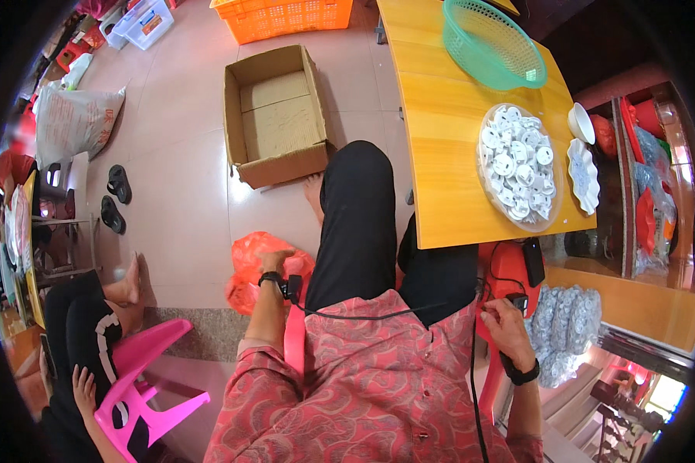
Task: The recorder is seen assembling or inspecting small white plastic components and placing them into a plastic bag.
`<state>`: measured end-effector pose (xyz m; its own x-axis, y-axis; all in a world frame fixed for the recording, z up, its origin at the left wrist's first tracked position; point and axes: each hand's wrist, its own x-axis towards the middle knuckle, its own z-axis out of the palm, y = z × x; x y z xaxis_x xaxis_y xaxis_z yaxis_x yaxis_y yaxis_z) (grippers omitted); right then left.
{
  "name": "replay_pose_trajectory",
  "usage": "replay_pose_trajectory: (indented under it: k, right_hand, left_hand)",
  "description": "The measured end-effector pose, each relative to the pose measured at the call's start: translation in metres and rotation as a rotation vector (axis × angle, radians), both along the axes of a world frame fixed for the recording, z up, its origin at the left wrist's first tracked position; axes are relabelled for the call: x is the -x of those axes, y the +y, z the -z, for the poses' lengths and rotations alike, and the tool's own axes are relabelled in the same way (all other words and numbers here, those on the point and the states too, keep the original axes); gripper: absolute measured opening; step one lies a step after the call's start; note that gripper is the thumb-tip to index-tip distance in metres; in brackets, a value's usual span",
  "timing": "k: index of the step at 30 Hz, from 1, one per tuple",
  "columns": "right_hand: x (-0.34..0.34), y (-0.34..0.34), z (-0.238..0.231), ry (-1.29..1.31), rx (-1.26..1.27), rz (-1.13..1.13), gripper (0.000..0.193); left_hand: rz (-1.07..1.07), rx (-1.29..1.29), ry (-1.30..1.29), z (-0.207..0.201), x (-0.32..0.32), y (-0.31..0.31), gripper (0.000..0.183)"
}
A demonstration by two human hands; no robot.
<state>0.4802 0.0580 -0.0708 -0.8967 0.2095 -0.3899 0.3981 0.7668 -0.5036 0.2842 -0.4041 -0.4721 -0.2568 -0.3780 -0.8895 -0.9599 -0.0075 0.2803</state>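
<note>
My left hand hangs low beside my left thigh, over a crumpled red plastic bag on the floor. Its fingers are foreshortened, so their grip does not show. At my right side, my right hand is beside a red plastic stool, its fingers loosely bent and apart, with no held thing visible. Close to its fingertips sits a small black device with a thin cable. Another black device lies farther along the stool.
A yellow table holds a round tray of white plastic parts, a green basket and a white bowl. An open cardboard box stands ahead. To the left are a pink stool and a seated person.
</note>
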Motion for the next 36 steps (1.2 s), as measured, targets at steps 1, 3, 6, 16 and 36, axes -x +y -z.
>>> replay_pose_trajectory:
  k: [1,3,6,16,36]
  right_hand:
    - [-0.001,0.002,0.000,-0.018,-0.050,-0.002,0.021]
    - [0.005,0.002,0.000,-0.022,-0.030,-0.039,0.021]
    - [0.002,0.004,0.001,-0.027,-0.052,-0.034,0.021]
    - [0.055,-0.042,-0.028,0.234,0.109,-0.301,0.024]
    - [0.143,-0.156,-0.051,0.781,0.283,-0.586,0.081]
  left_hand:
    - [-0.064,-0.014,0.224,-0.028,-0.010,0.027,0.088]
    - [-0.077,-0.151,0.246,0.026,-0.030,-0.025,0.062]
    - [-0.117,-0.234,0.289,0.015,-0.009,-0.002,0.007]
    - [0.202,0.070,0.740,-0.196,0.072,-0.016,0.020]
    - [1.204,-0.253,1.642,-0.506,-0.032,0.106,0.031]
